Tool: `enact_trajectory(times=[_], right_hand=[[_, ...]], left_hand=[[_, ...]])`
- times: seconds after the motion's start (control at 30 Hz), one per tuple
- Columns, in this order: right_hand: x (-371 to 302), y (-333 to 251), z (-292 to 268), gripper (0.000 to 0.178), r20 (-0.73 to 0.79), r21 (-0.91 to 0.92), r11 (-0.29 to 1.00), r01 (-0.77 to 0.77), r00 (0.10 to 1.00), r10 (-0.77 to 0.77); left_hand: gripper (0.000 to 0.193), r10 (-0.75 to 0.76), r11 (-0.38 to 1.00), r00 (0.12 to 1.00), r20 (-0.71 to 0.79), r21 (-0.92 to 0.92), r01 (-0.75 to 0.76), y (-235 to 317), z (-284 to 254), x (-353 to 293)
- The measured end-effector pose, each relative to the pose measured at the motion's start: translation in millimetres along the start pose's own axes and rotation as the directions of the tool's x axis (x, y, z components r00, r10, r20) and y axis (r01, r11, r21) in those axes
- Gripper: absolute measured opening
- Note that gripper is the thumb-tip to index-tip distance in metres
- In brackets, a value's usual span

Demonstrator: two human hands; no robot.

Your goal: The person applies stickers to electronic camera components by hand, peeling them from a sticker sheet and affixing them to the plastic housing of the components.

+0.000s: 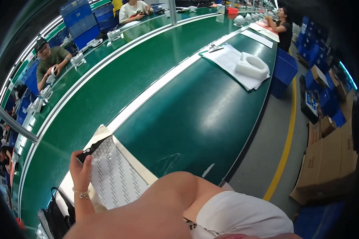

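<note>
My left hand (81,172), with a beaded bracelet at the wrist, is at the lower left. Its thumb and fingers pinch the far end of a white sheet (121,179) covered in rows of repeated print. Along that end runs a black strip (92,150) with pale round spots, next to a patch patterned with hexagons (106,148). Cream-coloured card or paper (136,161) lies beneath the sheet on the bench. My right arm (181,187) comes from a white sleeve, bends at the elbow and folds back toward the lower edge. Its hand is out of the picture.
A green bench (171,119) curves away ahead. Farther along lie a clipboard with papers (227,59) and a white foam-like ring-shaped piece (252,65). A black bag (58,211) sits at lower left. Blue crates (284,71) and cardboard boxes (327,159) stand right. Several people work across the line.
</note>
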State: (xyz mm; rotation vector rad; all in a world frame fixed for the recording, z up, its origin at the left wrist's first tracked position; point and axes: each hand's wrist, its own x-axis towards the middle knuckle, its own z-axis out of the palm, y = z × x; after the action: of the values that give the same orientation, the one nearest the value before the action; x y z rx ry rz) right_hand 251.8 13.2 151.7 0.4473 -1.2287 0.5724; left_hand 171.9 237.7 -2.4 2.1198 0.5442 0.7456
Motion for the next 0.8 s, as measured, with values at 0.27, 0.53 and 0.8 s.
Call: enact_trajectory(times=[0.27, 0.53, 0.8], right_hand=[[-1.0, 3.6, 22.8, 0.021, 0.255, -0.219, 0.962, -0.162, 0.942, 0.217], [-15.4, -6.5, 4.3, 0.013, 0.587, -0.694, 0.711, 0.112, 0.66, 0.469], [-11.6, -62.9, 24.8, 0.011, 0.086, -0.899, 0.436, 0.04, 0.993, 0.086]], left_hand=[[0.035, 0.061, 0.995, 0.997, -0.042, 0.081, -0.058, 10.5, -9.1, -5.3], [0.035, 0.069, 0.991, 0.995, -0.073, 0.117, -0.06, 4.1, -15.6, -11.3], [0.039, -0.013, 0.973, 0.998, -0.057, 0.229, 0.026, 18.0, -15.7, -9.2]])
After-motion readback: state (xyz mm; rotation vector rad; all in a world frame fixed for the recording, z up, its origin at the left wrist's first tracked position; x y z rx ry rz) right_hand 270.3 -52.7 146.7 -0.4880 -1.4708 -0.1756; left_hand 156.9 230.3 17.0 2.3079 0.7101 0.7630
